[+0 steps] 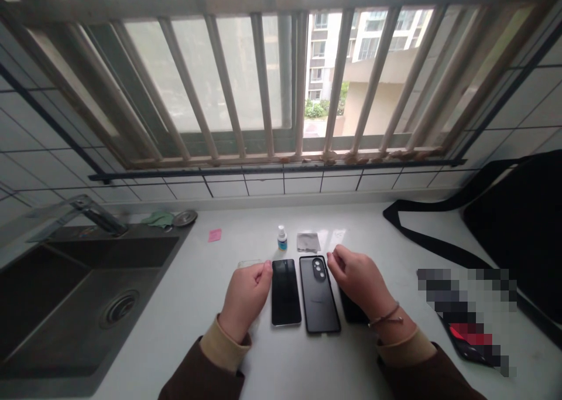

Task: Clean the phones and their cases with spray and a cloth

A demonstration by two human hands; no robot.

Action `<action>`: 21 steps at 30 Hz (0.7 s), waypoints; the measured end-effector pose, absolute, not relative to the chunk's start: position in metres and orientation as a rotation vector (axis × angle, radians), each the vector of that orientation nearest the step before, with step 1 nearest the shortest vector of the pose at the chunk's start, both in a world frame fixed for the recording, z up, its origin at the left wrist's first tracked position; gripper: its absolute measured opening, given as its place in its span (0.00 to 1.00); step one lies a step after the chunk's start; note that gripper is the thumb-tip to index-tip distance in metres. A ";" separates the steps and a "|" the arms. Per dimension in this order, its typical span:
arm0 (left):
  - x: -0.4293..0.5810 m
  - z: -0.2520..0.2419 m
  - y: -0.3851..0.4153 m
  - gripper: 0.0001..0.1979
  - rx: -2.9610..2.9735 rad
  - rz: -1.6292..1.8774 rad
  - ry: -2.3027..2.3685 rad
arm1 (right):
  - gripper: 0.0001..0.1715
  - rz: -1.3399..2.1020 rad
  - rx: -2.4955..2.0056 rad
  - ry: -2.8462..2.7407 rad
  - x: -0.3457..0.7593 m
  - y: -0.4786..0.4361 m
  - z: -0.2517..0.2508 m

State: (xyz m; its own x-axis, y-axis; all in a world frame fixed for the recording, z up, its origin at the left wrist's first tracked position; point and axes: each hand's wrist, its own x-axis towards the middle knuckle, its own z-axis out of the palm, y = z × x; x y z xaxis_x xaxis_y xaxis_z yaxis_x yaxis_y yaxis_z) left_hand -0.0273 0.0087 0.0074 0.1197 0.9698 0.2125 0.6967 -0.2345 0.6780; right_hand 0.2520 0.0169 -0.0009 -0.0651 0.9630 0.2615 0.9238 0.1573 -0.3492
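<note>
left hand point(246, 294) beside phone point(286, 294); right hand point(360, 276) beside phone case point(319, 300)

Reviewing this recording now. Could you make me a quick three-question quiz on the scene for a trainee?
1. What lies between the left hand and the dark device with a camera cluster?
A) pink slip
B) black-screened phone
C) faucet

2. True or false: the small bottle beside the grey square is lying on its side.

3. Which hand has a bracelet at its wrist?

Key:
1. B
2. False; it stands upright.
3. The right hand.
</note>
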 end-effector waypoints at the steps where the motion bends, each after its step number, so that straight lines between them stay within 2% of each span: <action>1: -0.027 0.007 0.008 0.27 1.993 0.901 1.576 | 0.22 0.122 -1.792 -2.009 0.251 0.017 0.002; 5: -0.024 0.006 0.006 0.27 2.007 0.892 1.521 | 0.21 0.136 -1.909 -2.078 0.242 0.028 0.013; 9: -0.020 0.007 0.007 0.27 2.015 0.870 1.526 | 0.09 0.197 -1.901 -2.220 0.230 0.063 0.014; 18: -0.021 0.005 0.009 0.27 2.041 0.904 1.574 | 0.13 0.307 -1.896 -2.267 0.218 0.127 -0.007; 21: -0.022 0.004 0.009 0.26 2.053 0.926 1.595 | 0.09 0.326 -1.917 -2.230 0.220 0.128 -0.008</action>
